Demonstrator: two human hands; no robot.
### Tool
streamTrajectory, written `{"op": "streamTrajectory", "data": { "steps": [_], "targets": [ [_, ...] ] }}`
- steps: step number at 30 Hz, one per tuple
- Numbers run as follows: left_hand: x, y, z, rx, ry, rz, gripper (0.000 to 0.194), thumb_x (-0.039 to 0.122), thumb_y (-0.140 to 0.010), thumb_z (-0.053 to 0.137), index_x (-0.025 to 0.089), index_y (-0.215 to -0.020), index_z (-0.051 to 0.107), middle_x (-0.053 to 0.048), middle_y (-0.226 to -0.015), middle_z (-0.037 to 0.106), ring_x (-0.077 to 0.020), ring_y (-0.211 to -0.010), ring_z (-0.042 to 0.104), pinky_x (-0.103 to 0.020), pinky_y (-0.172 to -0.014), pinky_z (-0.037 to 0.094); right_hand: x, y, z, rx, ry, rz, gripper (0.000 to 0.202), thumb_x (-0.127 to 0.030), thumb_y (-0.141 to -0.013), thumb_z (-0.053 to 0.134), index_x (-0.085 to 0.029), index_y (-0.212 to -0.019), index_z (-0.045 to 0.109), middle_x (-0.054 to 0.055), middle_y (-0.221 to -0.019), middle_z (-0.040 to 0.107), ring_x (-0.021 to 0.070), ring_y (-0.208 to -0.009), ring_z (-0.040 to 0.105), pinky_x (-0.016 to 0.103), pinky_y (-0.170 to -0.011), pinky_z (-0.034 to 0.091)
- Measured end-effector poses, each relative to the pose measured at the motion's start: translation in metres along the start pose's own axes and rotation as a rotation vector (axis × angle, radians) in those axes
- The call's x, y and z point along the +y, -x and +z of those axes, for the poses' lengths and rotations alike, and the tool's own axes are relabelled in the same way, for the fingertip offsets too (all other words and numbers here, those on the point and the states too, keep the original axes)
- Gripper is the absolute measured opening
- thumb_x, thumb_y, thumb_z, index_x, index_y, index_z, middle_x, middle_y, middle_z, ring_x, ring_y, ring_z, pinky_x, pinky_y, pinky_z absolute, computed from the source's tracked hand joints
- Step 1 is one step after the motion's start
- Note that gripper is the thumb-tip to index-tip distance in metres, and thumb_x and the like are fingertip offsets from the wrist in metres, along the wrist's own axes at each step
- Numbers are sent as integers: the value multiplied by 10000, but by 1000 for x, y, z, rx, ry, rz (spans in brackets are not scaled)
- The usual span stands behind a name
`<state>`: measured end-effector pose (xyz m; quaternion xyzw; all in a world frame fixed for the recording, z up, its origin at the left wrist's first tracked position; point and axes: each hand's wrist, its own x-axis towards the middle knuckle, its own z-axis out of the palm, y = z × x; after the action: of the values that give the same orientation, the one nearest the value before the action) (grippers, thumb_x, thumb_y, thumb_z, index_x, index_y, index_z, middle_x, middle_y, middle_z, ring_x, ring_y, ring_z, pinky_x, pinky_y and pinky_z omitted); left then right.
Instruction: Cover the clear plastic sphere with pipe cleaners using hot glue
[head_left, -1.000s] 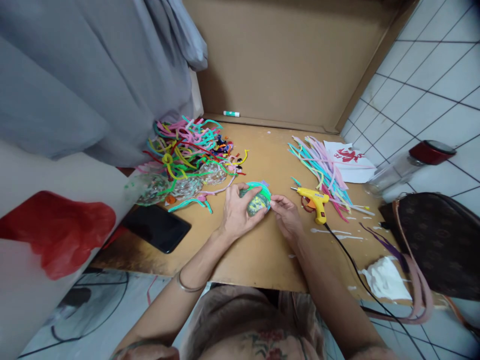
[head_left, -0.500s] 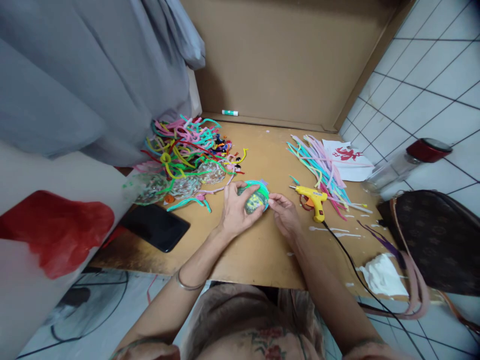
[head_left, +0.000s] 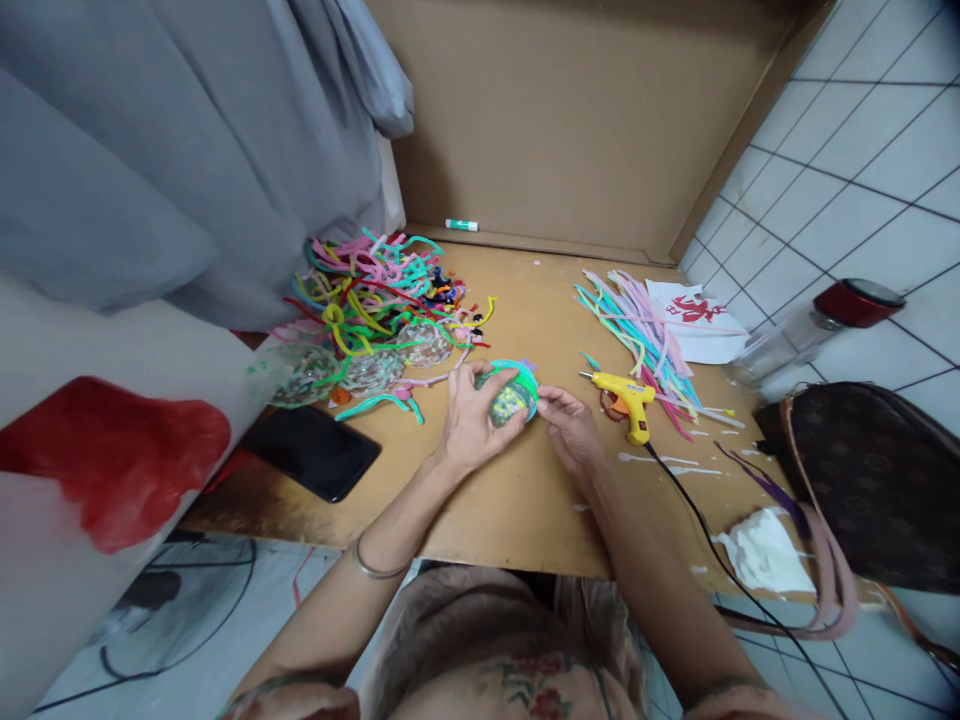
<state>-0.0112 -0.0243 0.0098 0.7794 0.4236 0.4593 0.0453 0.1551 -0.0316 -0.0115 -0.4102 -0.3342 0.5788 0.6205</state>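
My left hand point(head_left: 474, 412) is closed around a small round piece point(head_left: 511, 402), clear and speckled with yellow. A green pipe cleaner point(head_left: 527, 378) runs along the piece's upper and right rim. At the right edge of that rim, my right hand point(head_left: 570, 420) pinches thumb and forefinger together on the green strand; its tip is mostly hidden by the fingers. A yellow hot glue gun point(head_left: 630, 402) lies on the table just right of my right hand, its nozzle pointing left.
Tangled pipe cleaners point(head_left: 375, 290) and several clear round pieces point(head_left: 371, 372) lie at left, behind a black phone point(head_left: 319, 455). More pipe cleaners point(head_left: 637, 325), a printed paper point(head_left: 697, 320), a bottle point(head_left: 817, 325), a brown bag point(head_left: 877, 480) and crumpled tissue point(head_left: 769, 550) occupy the right side.
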Motion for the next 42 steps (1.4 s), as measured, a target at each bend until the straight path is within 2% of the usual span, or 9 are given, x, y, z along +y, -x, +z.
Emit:
{"op": "streamTrajectory", "data": {
  "steps": [14,20,22,25,27,29,33,37,42],
  "targets": [
    [1,-1,-1,-16,49,-4,468,413,-799,651,191,-1211,623,-122,-1168,483,-276,-1120,487,-451,-964,427,0,-1,-3,-15,94,-63,284,-312,-542,859,-242,-764,697,-35,-711,630,125,-691,549,261,-686,462],
    [2,-1,0,-5,73,-32,699,458,-799,662,178,-1396,429,-131,-1194,546,-276,-1115,501,-452,-982,411,-4,-2,-6,-21,231,-118,280,-333,-590,800,-232,-809,657,-13,-771,642,148,-739,587,295,-733,488],
    [2,-1,-1,1,110,-38,712,469,-812,658,175,-1407,402,-133,-1202,574,-272,-1107,519,-442,-976,416,-6,-2,-7,-5,307,-154,265,-333,-604,765,-226,-814,645,-7,-772,641,158,-746,594,301,-726,492],
    [3,0,-1,46,217,-59,522,382,-907,562,168,-1369,443,-123,-1145,628,-239,-1059,566,-406,-946,441,-10,0,-7,44,471,-262,198,-312,-646,688,-221,-809,621,-5,-748,627,164,-717,588,305,-689,490],
    [4,1,-1,89,313,-100,382,303,-959,478,171,-1317,492,-108,-1088,666,-213,-1026,602,-380,-931,459,-13,3,-5,76,603,-391,109,-279,-679,621,-223,-771,600,-6,-725,606,168,-697,574,312,-674,485],
    [5,1,-1,114,388,-151,326,277,-969,466,178,-1273,530,-95,-1051,692,-201,-1008,628,-368,-926,472,-17,7,-2,98,741,-548,31,-238,-712,574,-225,-737,587,2,-731,592,180,-723,568,328,-696,484],
    [8,2,1,112,445,-167,316,278,-949,520,192,-1251,562,-86,-1048,708,-200,-1004,647,-367,-921,488,-22,15,9,125,871,-778,89,-214,-789,540,-225,-831,617,33,-836,591,209,-836,574,371,-775,487],
    [9,2,2,105,449,-101,335,266,-940,530,196,-1266,560,-89,-1057,707,-198,-1001,647,-363,-900,503,-26,15,23,57,893,-832,143,-222,-817,530,-234,-924,624,44,-912,584,219,-898,580,391,-819,492],
    [12,2,2,102,442,-45,339,243,-930,546,192,-1265,558,-93,-1055,706,-198,-1001,642,-355,-900,500,-32,2,36,-130,891,-773,220,-163,-735,515,-231,-913,626,49,-942,611,221,-927,594,392,-852,500]
  ]
}}
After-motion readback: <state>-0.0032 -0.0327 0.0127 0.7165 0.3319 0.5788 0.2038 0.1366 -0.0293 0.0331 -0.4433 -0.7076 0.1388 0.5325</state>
